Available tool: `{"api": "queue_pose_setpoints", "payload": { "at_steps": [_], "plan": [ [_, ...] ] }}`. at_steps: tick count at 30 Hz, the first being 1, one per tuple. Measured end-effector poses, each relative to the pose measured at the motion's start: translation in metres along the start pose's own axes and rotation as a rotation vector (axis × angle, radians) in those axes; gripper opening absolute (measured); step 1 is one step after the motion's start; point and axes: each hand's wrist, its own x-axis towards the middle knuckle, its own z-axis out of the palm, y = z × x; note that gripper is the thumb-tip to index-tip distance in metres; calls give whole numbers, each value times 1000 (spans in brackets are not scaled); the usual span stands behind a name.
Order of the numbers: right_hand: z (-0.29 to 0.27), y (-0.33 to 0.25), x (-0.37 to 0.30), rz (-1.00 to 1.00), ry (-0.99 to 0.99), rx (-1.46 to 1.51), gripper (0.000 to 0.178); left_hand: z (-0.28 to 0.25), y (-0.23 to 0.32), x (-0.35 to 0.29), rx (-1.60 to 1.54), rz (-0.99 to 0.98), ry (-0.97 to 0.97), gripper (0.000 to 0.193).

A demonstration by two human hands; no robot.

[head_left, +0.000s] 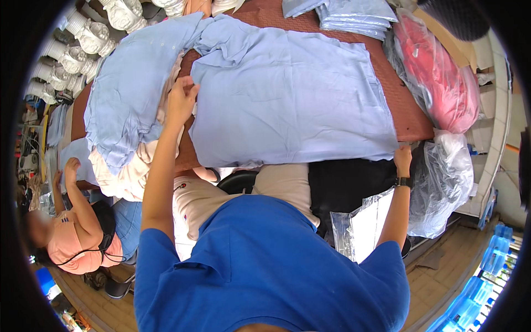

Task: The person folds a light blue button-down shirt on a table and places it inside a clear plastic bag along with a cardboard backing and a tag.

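Note:
A light blue shirt (293, 97) lies spread across the table in front of me, its upper part bunched at the far left. My right hand (404, 157) is closed on the shirt's near right corner at the table's edge. By the shirt's left edge, my left hand (181, 100) is raised with its fingers curved and apart, and nothing shows in it. Next to that hand lies a heap of light blue shirts (130, 83), with cream-coloured cloth (124, 171) under it.
Folded blue garments in clear bags (354, 19) lie at the far right of the brown-covered table (406, 108). Beside them are bagged red clothing (437, 72) and a clear plastic bag (442, 182). A person in a peach top (88, 243) sits at the left.

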Motion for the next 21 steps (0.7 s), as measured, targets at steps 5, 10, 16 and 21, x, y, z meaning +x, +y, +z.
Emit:
{"api": "queue_pose_setpoints", "payload": {
  "at_steps": [5, 10, 16, 21],
  "plan": [
    [-2, -129, 51, -296, 214, -158, 44, 40, -37, 92, -2, -137, 29, 67],
    [58, -214, 147, -434, 160, 109, 56, 78, -10, 145, -68, -416, 12, 99],
    [101, -221, 250, -272, 138, 110, 69, 100, -6, 185, -274, -456, 128, 84],
    [120, -259, 254, -350, 61, 223, 52, 95, -32, 188, -246, -409, 19, 52]
  ]
}}
